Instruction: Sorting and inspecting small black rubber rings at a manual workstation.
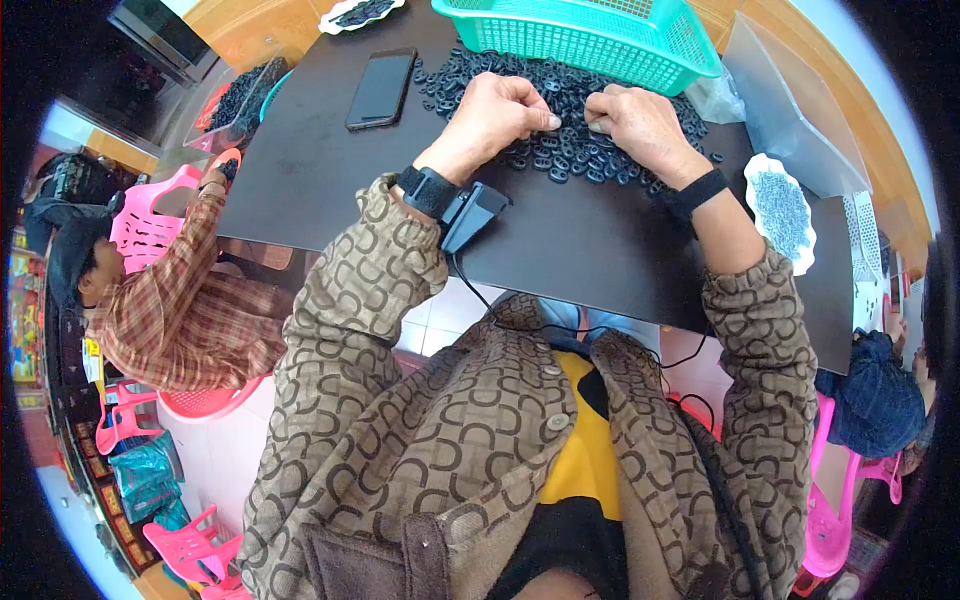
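A heap of small black oval plastic pieces with holes spreads across the dark table. Over its near part, my left hand is closed, thumb and fingers pinched together just above the pieces. My right hand faces it a short way to the right, its fingertips also pressed together at the heap. Whatever either pinch holds is too small or hidden to make out. A white scalloped dish of small grey bits stands to the right of my right wrist.
Behind the heap stands a green plastic basket, beside a clear plastic bin at the right. A phone lies left of the heap. Another white dish holds black pieces. At the left sits a person in a plaid shirt.
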{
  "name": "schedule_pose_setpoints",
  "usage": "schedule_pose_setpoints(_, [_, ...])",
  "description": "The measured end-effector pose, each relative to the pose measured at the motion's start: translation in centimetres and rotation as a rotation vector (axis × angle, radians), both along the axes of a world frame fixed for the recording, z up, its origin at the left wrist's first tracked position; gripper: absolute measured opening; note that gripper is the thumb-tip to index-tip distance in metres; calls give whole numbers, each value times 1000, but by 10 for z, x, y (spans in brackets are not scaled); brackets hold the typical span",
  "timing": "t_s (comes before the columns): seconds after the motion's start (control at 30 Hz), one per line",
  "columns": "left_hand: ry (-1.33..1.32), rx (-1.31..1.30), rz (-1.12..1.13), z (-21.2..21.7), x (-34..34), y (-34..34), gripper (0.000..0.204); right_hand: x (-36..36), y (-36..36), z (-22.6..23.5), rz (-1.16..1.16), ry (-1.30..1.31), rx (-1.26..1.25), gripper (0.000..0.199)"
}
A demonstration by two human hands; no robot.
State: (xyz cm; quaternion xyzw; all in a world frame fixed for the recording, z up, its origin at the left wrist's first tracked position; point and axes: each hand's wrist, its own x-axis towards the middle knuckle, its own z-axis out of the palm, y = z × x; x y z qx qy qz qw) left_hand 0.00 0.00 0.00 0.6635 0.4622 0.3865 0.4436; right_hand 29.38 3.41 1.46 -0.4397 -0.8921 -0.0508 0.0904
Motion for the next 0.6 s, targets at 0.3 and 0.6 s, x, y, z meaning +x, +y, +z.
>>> schedule_pose_setpoints(0.3, [-41, -7, 73, -1, 4, -5, 12, -7, -25, 6, -10, 63, 24, 16])
schedule_pose_setpoints(0.6, [-72, 65, 65, -17, 4, -3, 10, -6, -27, 1, -6, 99, 76, 21])
